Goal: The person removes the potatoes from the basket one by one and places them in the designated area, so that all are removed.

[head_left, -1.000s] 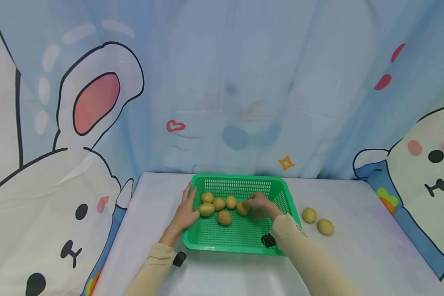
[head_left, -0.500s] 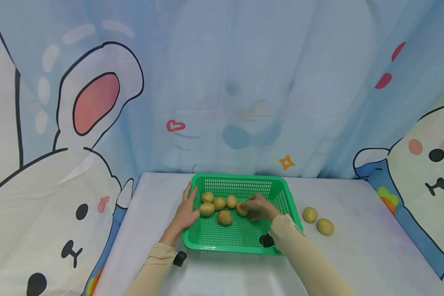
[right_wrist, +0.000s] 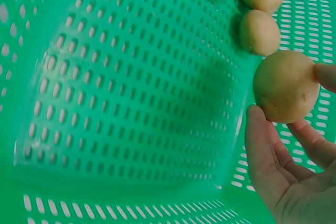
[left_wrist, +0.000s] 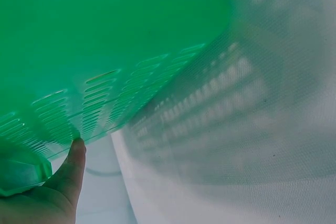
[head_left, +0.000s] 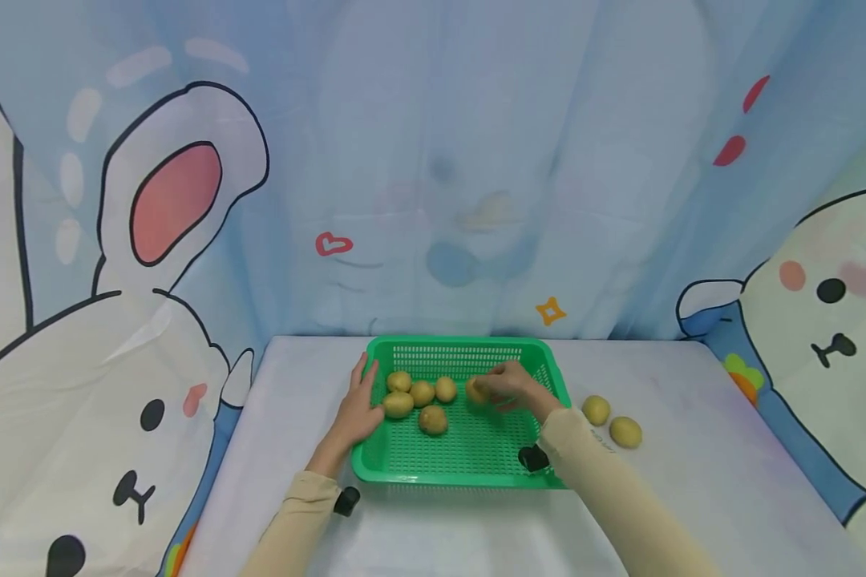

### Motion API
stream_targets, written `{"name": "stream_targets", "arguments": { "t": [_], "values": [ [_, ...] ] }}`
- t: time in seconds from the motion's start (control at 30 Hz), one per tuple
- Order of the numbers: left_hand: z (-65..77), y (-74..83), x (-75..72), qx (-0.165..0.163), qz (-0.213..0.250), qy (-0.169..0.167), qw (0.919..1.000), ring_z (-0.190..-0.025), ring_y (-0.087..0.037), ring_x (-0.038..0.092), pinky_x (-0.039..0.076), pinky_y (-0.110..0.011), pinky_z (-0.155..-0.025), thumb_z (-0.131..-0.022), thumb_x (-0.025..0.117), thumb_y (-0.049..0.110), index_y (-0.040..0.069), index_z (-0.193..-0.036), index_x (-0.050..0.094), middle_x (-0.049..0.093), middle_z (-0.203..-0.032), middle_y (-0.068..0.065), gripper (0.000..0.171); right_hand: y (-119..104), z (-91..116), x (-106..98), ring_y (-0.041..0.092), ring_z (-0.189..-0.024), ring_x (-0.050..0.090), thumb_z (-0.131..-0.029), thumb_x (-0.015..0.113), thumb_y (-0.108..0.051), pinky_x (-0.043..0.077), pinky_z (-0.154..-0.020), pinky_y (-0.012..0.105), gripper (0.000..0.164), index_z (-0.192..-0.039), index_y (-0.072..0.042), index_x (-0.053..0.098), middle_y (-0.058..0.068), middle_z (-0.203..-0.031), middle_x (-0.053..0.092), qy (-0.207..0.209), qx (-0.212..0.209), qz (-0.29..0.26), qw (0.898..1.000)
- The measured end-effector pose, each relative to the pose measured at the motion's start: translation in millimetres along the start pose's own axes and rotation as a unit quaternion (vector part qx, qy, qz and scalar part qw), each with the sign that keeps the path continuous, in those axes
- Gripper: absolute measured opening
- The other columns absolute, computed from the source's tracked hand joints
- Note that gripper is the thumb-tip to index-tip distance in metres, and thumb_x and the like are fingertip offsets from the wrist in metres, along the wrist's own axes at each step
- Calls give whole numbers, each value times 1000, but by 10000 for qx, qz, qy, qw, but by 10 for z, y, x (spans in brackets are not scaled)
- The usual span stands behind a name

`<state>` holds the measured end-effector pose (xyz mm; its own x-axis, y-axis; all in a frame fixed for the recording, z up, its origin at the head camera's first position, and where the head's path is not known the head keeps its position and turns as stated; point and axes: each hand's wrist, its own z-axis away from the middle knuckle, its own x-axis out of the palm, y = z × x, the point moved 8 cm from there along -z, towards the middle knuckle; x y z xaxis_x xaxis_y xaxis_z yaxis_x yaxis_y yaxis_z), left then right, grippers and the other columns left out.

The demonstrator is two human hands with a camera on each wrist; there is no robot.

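Note:
In the head view a green perforated plastic basket [head_left: 462,479] stands on the table. My left hand [head_left: 354,409] rests against its left rim, fingers fairly straight; in the left wrist view a digit [left_wrist: 73,169] touches the slotted wall. My right hand [head_left: 515,386] reaches inside the basket. It pinches a round yellow-brown potato [right_wrist: 286,86] between thumb and fingertips, seen close in the right wrist view. Several other potatoes, such as an oval potato [head_left: 398,405] and a browner potato [head_left: 433,420], lie grouped at the basket's left.
Two more potatoes, one potato [head_left: 596,409] and another potato [head_left: 625,432], lie on the white-covered table [head_left: 681,401] right of the basket. Behind the table hangs a blue cartoon-printed curtain [head_left: 404,160].
The potato in my right hand has shifted slightly up and to the right, farther from the grouped potatoes. The head view has shifted slightly. My left hand stays at the rim.

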<state>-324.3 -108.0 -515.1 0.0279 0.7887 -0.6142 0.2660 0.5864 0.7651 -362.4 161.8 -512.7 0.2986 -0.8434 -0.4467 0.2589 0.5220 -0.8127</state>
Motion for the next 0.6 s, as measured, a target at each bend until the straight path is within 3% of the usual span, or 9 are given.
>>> {"name": "stream_targets", "arguments": {
  "t": [0.47,0.6],
  "values": [
    [2,7,3,19,-54,13,10000,-140,-43,30,43,-49,-87,-78,49,-6,-5,-154,24,7,-163,-19,80,-155,158,-390,45,-106,62,-96,61,-22,54,-82,48,53,-136,10,46,32,-123,56,57,-324,-161,9993],
    [2,9,-3,11,-37,22,10000,-142,-43,27,42,-51,-91,-78,49,-6,-6,-154,24,7,-163,-19,80,-206,220,-498,38,-102,65,-98,59,-23,55,-82,45,55,-138,11,44,31,-124,57,-64,-531,-71,9985]
  ]
}}
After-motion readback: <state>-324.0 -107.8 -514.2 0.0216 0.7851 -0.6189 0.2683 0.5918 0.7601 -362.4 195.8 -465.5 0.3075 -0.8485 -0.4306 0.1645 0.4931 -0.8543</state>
